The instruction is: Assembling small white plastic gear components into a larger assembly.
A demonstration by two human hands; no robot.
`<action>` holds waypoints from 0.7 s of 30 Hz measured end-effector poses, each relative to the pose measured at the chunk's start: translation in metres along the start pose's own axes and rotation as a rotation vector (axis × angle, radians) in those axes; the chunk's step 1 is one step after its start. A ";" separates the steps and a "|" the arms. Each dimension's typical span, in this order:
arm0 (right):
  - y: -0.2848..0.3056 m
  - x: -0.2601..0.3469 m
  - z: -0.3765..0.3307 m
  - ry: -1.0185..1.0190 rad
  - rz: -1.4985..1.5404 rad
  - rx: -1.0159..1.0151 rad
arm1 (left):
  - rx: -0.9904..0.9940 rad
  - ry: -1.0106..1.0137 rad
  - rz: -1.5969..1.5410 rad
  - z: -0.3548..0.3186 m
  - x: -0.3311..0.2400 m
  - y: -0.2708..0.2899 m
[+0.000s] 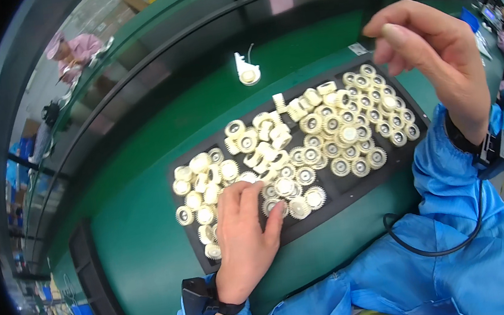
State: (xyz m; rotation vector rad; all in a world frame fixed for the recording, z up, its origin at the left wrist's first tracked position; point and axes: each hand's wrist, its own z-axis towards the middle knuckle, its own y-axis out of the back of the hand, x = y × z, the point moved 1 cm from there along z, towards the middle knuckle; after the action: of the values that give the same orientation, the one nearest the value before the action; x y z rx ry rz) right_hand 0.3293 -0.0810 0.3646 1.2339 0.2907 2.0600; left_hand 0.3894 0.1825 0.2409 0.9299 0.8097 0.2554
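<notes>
On the green table (148, 233) in front of us lies a dark flat tray (356, 185), and we place everything else by it. Beyond the tray's left end, far off at another bench, a person in a pink coat and cap (77, 52) is at work. Spread across the tray is a heap of small cream plastic gears (301, 145): round, toothed at the rim, most lying flat with a pale hub or a dark bore showing at the centre, a few tipped on edge. On the tray's left half they are scattered loosely; toward its right end they sit packed close together, touching one another.

Our left hand (243, 240) rests palm down on the tray's near left part, its fingers (249, 197) slightly spread and lying on top of several gears, the thumb tip touching one at the near edge; they press flat and clamp nothing. Behind the tray's middle, alone on the table, stands a small white part with a thin wire (247, 70).

Our right hand (434, 53) is raised above the tray's right end, clear of the gears, its fingers (397, 35) curled together toward the thumb; we cannot tell whether anything is pinched there. A black wristband with a cable (483, 148) sits on that blue sleeve.
</notes>
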 end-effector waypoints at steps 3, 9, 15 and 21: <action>-0.001 -0.009 0.003 -0.039 0.006 0.038 | -0.038 -0.047 0.048 0.001 0.002 -0.003; 0.001 -0.013 0.006 0.063 -0.064 0.113 | 0.051 -0.079 0.026 0.002 -0.002 -0.008; -0.001 -0.012 0.008 0.106 -0.104 0.127 | 0.059 -0.082 0.003 0.002 -0.002 -0.009; -0.015 -0.044 0.007 0.406 -0.299 0.282 | -0.018 -0.070 -0.046 0.002 -0.002 -0.004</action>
State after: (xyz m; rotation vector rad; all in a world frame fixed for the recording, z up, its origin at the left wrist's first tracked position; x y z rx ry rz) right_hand 0.3548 -0.1004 0.3302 0.8489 0.9235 2.0323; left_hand 0.3889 0.1776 0.2396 0.8973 0.7624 0.1888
